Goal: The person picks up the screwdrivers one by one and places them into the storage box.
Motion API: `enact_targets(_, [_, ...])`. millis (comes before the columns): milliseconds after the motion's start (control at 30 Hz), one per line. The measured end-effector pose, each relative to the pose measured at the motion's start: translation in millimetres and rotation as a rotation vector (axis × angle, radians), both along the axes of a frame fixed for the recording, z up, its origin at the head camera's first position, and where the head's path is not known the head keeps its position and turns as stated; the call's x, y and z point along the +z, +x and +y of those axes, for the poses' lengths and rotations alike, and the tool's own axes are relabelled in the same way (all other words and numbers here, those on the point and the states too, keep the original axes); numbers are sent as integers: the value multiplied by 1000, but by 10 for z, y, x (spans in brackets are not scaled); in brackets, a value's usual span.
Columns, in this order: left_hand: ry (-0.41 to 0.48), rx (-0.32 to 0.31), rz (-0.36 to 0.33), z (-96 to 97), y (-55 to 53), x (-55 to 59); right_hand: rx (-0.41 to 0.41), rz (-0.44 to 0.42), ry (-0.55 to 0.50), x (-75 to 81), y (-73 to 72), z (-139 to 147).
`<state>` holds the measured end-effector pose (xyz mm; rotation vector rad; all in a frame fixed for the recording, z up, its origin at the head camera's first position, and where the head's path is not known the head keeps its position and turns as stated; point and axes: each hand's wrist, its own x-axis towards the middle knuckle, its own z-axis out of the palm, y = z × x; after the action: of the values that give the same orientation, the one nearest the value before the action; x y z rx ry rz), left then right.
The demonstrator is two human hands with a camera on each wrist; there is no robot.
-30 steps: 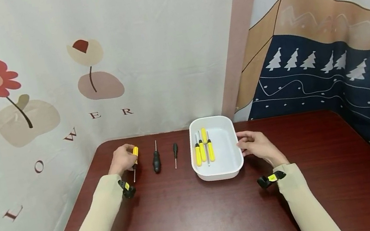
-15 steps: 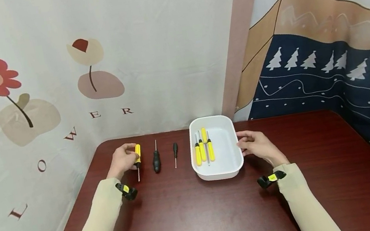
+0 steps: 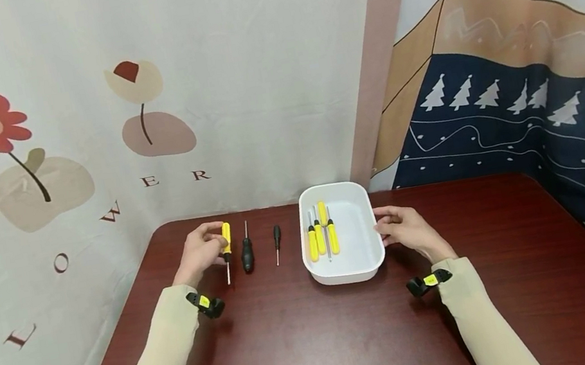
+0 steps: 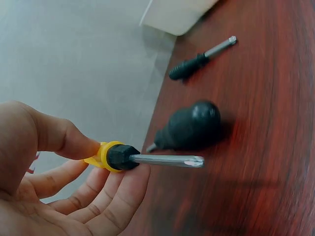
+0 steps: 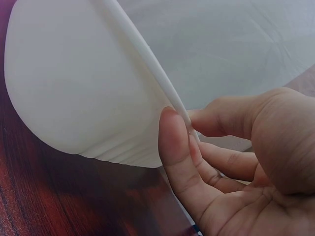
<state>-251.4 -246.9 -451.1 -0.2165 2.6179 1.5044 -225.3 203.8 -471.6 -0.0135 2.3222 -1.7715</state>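
Note:
My left hand (image 3: 199, 252) pinches a yellow-handled screwdriver (image 3: 227, 238) with a black collar between thumb and fingers, its metal shaft pointing down toward the near side. The left wrist view shows this shaft and its tip bare in front of the fingers. Just to its right lies a stout black screwdriver (image 3: 247, 257), then a slim black screwdriver (image 3: 277, 237). My right hand (image 3: 408, 229) holds the right rim of a white plastic bin (image 3: 357, 236), thumb tip under the lip in the right wrist view. Several yellow-handled screwdrivers (image 3: 320, 237) lie inside, along the bin's left half.
The dark red-brown wooden table (image 3: 310, 349) runs under everything. A printed curtain (image 3: 252, 85) hangs along its back edge, close behind the bin. On the right another curtain (image 3: 493, 121) with white trees borders the table.
My left hand has moved slightly right with the yellow-handled screwdriver, closer to the stout black one. The right hand and the bin have stayed in place.

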Motion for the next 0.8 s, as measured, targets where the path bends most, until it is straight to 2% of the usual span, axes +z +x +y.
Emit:
enact_targets(400, [82,-39,34,206,37,30,3,7,3,-14,4,5])
enact_targets(800, [145,-70,70,397,47,120,5,18,5,-20,5,4])
